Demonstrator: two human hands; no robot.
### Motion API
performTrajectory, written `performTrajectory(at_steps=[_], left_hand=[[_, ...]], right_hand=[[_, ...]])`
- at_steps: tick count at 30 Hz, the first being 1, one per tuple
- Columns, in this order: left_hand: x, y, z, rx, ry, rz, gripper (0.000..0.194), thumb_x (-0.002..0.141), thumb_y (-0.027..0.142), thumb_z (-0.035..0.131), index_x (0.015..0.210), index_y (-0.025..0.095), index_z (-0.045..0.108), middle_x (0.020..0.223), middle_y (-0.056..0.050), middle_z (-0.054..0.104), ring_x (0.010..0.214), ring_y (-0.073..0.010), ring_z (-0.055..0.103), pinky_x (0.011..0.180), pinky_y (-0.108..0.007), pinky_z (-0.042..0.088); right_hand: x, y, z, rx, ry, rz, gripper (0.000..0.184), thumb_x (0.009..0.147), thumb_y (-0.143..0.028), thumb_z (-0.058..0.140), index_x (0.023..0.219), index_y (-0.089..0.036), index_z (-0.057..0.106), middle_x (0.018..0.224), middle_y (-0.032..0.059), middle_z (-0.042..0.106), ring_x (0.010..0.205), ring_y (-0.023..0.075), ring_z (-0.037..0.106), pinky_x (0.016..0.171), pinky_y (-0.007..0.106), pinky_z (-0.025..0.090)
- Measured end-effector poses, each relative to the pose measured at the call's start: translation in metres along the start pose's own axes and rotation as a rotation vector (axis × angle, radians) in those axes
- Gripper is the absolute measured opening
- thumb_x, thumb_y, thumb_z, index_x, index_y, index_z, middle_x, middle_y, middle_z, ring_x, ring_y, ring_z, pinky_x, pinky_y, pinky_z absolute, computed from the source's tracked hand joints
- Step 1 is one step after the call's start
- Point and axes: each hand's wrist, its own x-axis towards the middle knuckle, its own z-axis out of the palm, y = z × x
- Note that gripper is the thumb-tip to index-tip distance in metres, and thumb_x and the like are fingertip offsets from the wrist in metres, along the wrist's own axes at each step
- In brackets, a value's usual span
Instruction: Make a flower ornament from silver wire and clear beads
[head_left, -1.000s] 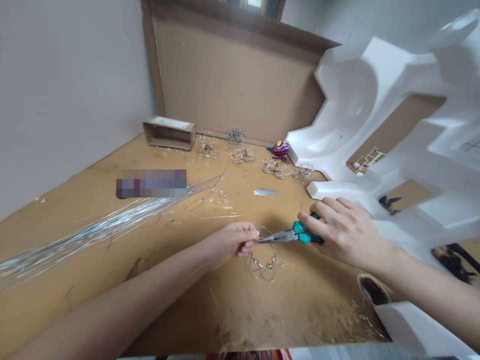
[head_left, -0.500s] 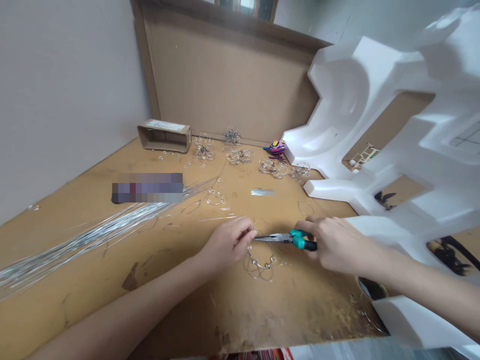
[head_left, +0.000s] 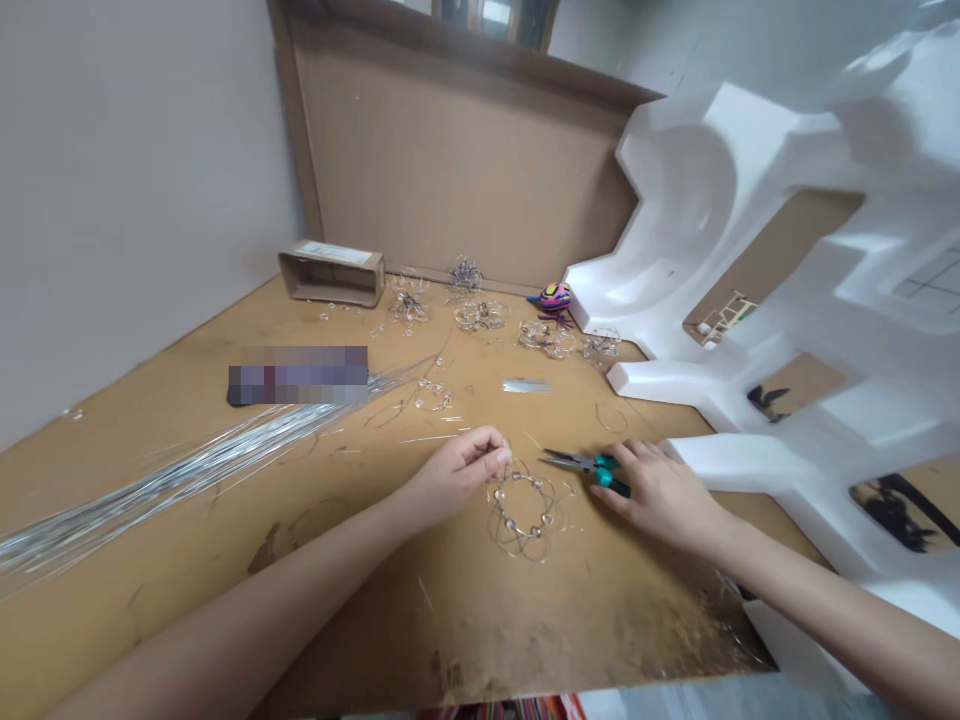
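Note:
In the head view my left hand (head_left: 474, 465) has thumb and fingers pinched at the upper left edge of a beaded wire ring (head_left: 544, 520). The ring lies on the table, a circle of thin looped wire with clear beads threaded along it. What the fingertips pinch is partly hidden. To its right, my right hand (head_left: 660, 495) has its fingers around the handle ends of the needle-nose pliers (head_left: 574, 461), which have teal and black grips. The plier jaws point left, slightly parted, low over the table and apart from the ring.
A bundle of silver wires (head_left: 225, 455) runs across the left, beside a blurred-out object (head_left: 300, 376). Behind are short wire pieces (head_left: 526, 385), several finished-looking wire shapes (head_left: 480, 315), a colourful small figure (head_left: 555, 297) and an open cardboard box (head_left: 334, 272). White foam (head_left: 675, 380) stands right.
The pliers have moved off the wire at my left fingertips, slightly right and down toward the table, and their jaws have parted. My right hand's grip has loosened. My left hand stays nearly in place.

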Motion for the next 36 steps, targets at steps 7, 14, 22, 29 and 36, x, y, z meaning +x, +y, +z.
performTrajectory(at_steps=[7,14,22,29,36], left_hand=[[-0.001,0.0,0.001,0.054,0.022,-0.019,0.019,0.083,0.034,0.043,0.073,0.018,0.045,0.064,0.004,0.045,0.062,-0.0098,0.042,0.061,-0.022,0.035],[-0.003,-0.001,0.004,0.298,0.101,-0.012,0.02,0.083,0.034,0.041,0.071,0.019,0.047,0.061,0.004,0.044,0.058,-0.0104,0.04,0.056,-0.021,0.034],[-0.006,-0.005,0.013,0.656,0.118,0.117,0.017,0.082,0.029,0.044,0.07,0.02,0.052,0.065,0.002,0.051,0.065,-0.0128,0.048,0.06,-0.023,0.036],[-0.006,-0.004,0.01,0.625,0.18,0.09,0.021,0.083,0.034,0.043,0.075,0.019,0.056,0.068,0.002,0.054,0.064,-0.0121,0.048,0.06,-0.023,0.036],[-0.001,-0.017,0.004,0.566,0.317,-0.023,0.022,0.08,0.036,0.047,0.088,0.018,0.056,0.079,-0.002,0.055,0.071,-0.0139,0.052,0.066,-0.026,0.042]], right_hand=[[0.005,-0.004,0.021,0.041,0.067,-0.016,0.038,0.08,-0.046,0.043,0.104,-0.018,0.053,0.097,0.011,0.056,0.09,0.0246,0.051,0.075,0.036,0.038],[0.007,-0.007,0.011,0.283,0.089,-0.068,0.036,0.082,-0.039,0.045,0.11,-0.02,0.055,0.101,0.0105,0.058,0.096,0.0229,0.051,0.08,0.037,0.04],[0.031,-0.052,-0.041,1.007,-0.148,-0.049,0.03,0.082,-0.038,0.044,0.086,-0.017,0.065,0.069,0.0014,0.061,0.057,0.0111,0.052,0.054,0.023,0.041],[0.042,-0.068,-0.031,1.39,-0.308,0.013,0.029,0.076,-0.041,0.052,0.071,-0.014,0.062,0.067,0.0005,0.059,0.046,0.0057,0.047,0.044,0.019,0.037],[0.045,-0.051,-0.011,1.38,-0.125,0.139,0.031,0.076,-0.041,0.051,0.088,-0.015,0.063,0.062,-0.001,0.058,0.043,0.0056,0.044,0.042,0.019,0.035]])
